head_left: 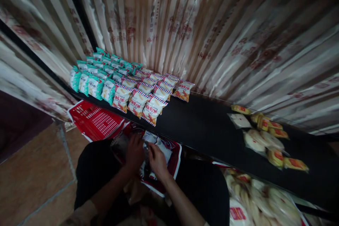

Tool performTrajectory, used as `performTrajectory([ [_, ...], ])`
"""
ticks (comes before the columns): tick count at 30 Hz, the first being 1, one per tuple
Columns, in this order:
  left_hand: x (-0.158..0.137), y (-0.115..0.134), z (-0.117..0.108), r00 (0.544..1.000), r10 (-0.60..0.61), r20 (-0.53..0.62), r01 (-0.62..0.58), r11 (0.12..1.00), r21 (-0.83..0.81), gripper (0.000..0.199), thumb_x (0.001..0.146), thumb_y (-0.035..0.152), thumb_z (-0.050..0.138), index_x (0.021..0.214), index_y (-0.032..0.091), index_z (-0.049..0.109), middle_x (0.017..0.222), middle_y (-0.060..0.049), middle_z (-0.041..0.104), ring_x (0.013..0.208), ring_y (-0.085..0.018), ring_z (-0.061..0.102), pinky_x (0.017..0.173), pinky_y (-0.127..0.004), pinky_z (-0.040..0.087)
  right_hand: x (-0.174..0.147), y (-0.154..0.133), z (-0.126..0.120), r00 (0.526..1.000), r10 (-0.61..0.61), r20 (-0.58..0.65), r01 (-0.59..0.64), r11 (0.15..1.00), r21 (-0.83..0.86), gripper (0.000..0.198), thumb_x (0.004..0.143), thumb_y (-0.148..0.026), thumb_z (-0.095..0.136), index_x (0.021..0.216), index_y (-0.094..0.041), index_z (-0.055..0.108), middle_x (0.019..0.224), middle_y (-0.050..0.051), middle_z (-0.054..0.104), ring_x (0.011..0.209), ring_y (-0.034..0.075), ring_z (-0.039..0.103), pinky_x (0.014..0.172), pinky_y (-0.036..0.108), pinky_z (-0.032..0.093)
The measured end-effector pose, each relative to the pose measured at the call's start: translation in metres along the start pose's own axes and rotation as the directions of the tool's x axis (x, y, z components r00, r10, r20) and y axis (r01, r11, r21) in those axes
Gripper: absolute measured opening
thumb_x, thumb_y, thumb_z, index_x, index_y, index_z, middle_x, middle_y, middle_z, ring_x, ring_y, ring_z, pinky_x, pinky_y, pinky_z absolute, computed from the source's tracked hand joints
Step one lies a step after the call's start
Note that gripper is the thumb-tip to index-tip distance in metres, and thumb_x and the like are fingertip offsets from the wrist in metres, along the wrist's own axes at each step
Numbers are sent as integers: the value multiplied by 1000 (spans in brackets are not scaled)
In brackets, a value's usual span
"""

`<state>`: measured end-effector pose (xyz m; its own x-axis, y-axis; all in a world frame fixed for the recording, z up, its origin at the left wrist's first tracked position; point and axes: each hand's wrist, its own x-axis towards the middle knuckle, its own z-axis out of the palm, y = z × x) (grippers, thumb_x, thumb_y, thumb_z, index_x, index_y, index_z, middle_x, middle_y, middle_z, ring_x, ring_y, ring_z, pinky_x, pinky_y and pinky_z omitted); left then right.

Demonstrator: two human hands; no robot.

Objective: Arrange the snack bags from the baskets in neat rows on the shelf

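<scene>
Both my hands are low over a red basket with a white rim (178, 160), set between my knees. My right hand (158, 160) is closed, thumb and fingers pinching the edge of a shiny snack packet (146, 148). Against the packet's other side is my left hand (135, 151), its fingers curled and dark in the dim light. Much of the packet is hidden by the hands. More white and blue snack packets (164, 150) lie in the basket around them.
A long black shelf (196, 120) runs in front of me. On it stand rows of teal snack bags (94, 86) and white-and-red snack bags (136, 102). Yellow packs (275, 157) and round, pale packaged breads (254, 140) lie rightward. A red basket (100, 120) is at left; packaged breads (280, 201) fill another below.
</scene>
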<state>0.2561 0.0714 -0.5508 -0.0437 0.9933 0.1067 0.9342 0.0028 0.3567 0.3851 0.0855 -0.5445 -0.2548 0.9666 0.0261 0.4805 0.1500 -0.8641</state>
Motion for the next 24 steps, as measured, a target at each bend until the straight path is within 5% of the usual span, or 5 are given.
performTrajectory([
  [5,-2,-59,-10,969,-12,248,-31,985,169,50,79,12,45,129,16,51,135,-12,50,131,-37,32,107,-55,25,-19,0,33,964,6,264,10,998,-60,40,80,-11,40,113,-14,63,111,12,67,103,22,63,92,35,47],
  [9,-1,-79,-12,911,36,411,-144,962,233,49,83,18,44,131,23,49,139,-10,46,129,-36,37,107,-58,22,-31,14,45,946,77,316,-23,985,-171,37,75,-8,47,106,-14,67,108,12,69,102,24,64,91,35,48],
  [18,13,-79,-27,893,107,438,-256,920,296,41,84,13,35,116,15,61,114,-14,63,117,-32,49,105,-52,25,-39,23,40,956,139,259,-87,976,-201,36,80,-13,48,111,-13,65,116,13,65,110,22,60,97,33,44],
  [24,31,-67,-59,892,192,409,-337,885,321,36,75,18,51,108,11,63,99,-17,67,102,-33,58,106,-56,22,-34,6,28,988,20,154,0,992,-129,42,83,-20,50,125,-17,54,123,12,61,116,23,55,101,39,40],
])
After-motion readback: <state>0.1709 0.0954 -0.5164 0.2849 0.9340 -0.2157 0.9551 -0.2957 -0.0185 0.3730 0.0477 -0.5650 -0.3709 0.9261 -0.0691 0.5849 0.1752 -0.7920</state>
